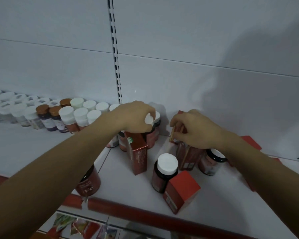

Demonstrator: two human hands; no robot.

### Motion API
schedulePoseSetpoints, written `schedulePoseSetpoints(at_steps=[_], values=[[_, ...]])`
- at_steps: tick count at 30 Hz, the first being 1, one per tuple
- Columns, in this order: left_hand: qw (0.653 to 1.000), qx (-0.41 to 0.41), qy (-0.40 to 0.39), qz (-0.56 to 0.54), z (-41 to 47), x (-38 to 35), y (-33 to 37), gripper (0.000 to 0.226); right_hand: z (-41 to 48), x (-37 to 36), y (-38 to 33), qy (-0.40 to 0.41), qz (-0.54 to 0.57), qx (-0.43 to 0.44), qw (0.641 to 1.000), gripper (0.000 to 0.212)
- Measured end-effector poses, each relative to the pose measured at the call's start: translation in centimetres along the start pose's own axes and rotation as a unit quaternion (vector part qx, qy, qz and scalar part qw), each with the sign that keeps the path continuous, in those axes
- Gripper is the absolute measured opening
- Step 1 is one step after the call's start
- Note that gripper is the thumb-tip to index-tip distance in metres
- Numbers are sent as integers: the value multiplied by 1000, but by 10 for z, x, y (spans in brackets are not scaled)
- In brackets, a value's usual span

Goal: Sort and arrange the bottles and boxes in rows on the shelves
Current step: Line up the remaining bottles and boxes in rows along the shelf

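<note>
My left hand (136, 116) grips a white-capped bottle (149, 119) by its cap, near the back of the white shelf (41, 149). My right hand (195, 130) pinches the top of a dark red box (187, 157) standing right of centre. Another tall red box (139, 152) stands just below my left hand. A dark bottle with a white cap (164, 171) stands in front, beside a small red box (180, 190). A capless dark bottle (211, 161) sits under my right wrist. A red-labelled jar (88, 183) lies partly hidden under my left forearm.
Rows of white-capped and brown-capped bottles (71, 112) line the back wall to the left. Flat red boxes (252, 142) lie at the far right. The shelf's red front edge (145, 213) runs below. Packets show on a lower shelf (79, 226).
</note>
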State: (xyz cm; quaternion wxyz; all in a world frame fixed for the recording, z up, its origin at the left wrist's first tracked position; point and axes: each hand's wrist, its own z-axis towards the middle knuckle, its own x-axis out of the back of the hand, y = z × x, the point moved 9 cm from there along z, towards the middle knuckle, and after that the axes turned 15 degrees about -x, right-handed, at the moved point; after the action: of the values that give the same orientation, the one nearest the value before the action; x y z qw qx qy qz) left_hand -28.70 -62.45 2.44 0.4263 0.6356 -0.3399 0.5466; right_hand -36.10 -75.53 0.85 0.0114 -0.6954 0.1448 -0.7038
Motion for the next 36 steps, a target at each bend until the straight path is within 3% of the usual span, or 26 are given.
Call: schedulePoseSetpoints(at_steps=[4, 9, 12, 17, 21, 26, 31, 34, 36], values=[[996, 75, -23, 47, 9, -15, -5, 24, -3, -3, -6, 5, -32, 13, 999, 28], [988, 120, 3, 93, 17, -16, -3, 41, -9, -1, -13, 15, -23, 26, 999, 30], [992, 116, 24, 52, 3, -9, -4, 47, -17, -2, -14, 21, -30, 34, 999, 30], [984, 75, 125, -101, -73, 28, 0, 56, -19, 3, -32, 32, 2, 38, 999, 27], [973, 102, 172, -112, -124, 31, -3, 52, -18, 14, -74, 59, 51, 74, 994, 23], [976, 138, 112, -129, -158, -7, -26, 66, -34, 4, -102, -37, 39, 76, 996, 14], [965, 190, -5, -182, -192, -64, -56, 58, -59, 0, -67, -92, -2, -19, 996, 34], [962, 188, 36, -196, -191, -73, -61, 50, -72, -18, -59, -160, -27, -41, 986, 52], [961, 179, 99, -188, -183, -70, -59, 51, -70, -28, -61, -155, -32, -39, 987, 49]])
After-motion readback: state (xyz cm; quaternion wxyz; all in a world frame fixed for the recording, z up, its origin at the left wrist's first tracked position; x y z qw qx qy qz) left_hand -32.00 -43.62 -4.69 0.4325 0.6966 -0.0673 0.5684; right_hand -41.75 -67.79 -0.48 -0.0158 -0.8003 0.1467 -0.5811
